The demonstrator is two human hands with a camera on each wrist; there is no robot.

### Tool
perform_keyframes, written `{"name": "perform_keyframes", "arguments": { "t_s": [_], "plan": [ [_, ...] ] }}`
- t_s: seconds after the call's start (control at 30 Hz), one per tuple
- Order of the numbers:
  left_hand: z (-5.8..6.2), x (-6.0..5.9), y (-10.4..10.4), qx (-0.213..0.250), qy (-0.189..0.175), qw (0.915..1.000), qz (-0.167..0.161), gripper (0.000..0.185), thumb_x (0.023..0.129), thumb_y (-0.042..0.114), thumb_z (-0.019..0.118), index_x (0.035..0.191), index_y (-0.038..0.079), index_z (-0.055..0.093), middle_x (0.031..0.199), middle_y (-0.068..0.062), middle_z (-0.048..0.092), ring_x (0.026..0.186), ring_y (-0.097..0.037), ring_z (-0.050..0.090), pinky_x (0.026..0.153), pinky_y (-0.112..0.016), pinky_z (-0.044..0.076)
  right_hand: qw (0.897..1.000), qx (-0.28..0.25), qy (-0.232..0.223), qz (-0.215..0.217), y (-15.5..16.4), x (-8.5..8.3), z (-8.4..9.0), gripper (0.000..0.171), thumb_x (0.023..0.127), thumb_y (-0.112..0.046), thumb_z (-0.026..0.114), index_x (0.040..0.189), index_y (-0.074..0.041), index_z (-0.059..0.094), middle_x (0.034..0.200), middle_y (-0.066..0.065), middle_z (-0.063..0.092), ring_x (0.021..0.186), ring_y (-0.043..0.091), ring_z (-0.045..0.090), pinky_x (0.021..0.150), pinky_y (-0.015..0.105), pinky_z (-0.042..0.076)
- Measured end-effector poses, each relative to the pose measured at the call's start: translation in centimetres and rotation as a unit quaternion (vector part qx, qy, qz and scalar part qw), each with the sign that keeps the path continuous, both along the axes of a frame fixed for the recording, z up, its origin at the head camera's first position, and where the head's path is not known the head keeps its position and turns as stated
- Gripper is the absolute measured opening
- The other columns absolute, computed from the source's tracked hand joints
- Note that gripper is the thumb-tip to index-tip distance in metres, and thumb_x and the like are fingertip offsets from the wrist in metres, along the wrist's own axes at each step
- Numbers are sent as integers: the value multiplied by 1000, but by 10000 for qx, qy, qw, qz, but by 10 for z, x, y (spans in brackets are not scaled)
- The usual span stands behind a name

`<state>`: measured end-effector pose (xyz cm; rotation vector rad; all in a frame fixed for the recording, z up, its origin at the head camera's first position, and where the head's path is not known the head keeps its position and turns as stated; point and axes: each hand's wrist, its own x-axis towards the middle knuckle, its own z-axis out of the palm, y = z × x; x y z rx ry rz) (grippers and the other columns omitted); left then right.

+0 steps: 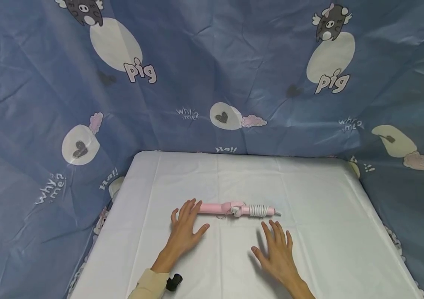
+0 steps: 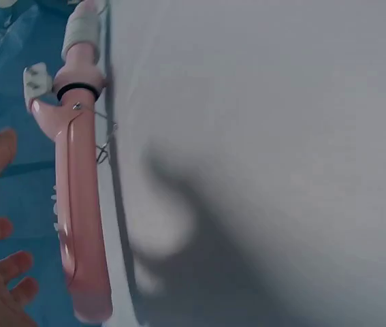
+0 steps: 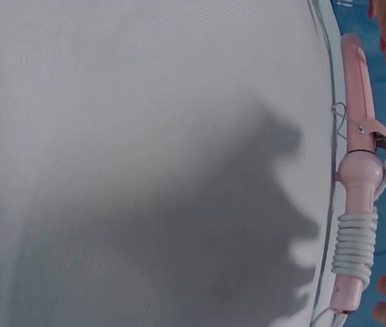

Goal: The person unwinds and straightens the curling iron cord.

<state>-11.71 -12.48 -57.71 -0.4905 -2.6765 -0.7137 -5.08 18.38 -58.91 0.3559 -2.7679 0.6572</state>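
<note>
The camera on my head looks forward and down over the whole white worktop (image 1: 309, 187). Each wrist camera sits low and close, turned sideways; all three share the pink curling iron (image 1: 236, 209) and my fingers (image 2: 5, 272).

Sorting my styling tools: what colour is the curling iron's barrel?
Pink; the curling iron barrel shows best in the left wrist view.

Curling iron (image 2: 80, 204) tip cut off at top; hands mostly out of wrist views.
</note>
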Motion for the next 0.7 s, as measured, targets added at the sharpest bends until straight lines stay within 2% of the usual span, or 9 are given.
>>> {"name": "perform_keyframes", "arguments": {
  "t_s": [0.17, 0.27, 0.43, 0.57, 0.7],
  "plan": [
    [-3, -29, 10, -108, -103, 9993, -333, 78, 79, 52, 68, 141, 12, 43, 141, -12, 47, 134, -31, 38, 104, -64, 16, 9978, -310, 275, 518, -6, -6, 3, 69, 83, -35, 68, 140, -6, 40, 142, 20, 39, 133, 39, 30, 102, 63, 22],
    [-10, -37, 19, -402, -222, 9982, -377, 81, 78, 60, 65, 140, 13, 44, 136, -8, 52, 131, -27, 43, 107, -62, 18, 9926, -501, 652, 891, -12, -8, 4, 62, 82, -26, 69, 136, -6, 45, 137, 16, 44, 128, 33, 38, 100, 55, 29],
    [-24, -38, 34, -848, -220, 9961, 103, 82, 70, 75, 60, 133, 22, 53, 116, 1, 62, 111, -22, 53, 104, -58, 21, 9872, -543, 991, 1127, -20, -10, 5, 52, 81, -19, 69, 129, -8, 52, 130, 10, 50, 122, 28, 44, 97, 45, 31],
    [-30, -42, 43, -679, 142, 9965, 460, 66, 69, 72, 64, 114, 24, 64, 97, 3, 64, 94, -20, 54, 98, -55, 24, 9874, -607, 981, 1086, -20, -17, 10, 48, 82, -15, 69, 127, -10, 53, 128, 9, 51, 118, 25, 47, 97, 41, 33],
    [-32, -43, 47, -388, 395, 9965, 631, 54, 69, 67, 67, 99, 23, 67, 89, 4, 65, 86, -18, 54, 95, -53, 25, 9889, -767, 710, 1053, -16, -29, 19, 48, 86, -13, 66, 130, -10, 50, 131, 6, 48, 118, 23, 48, 95, 41, 40]
  ]
}}
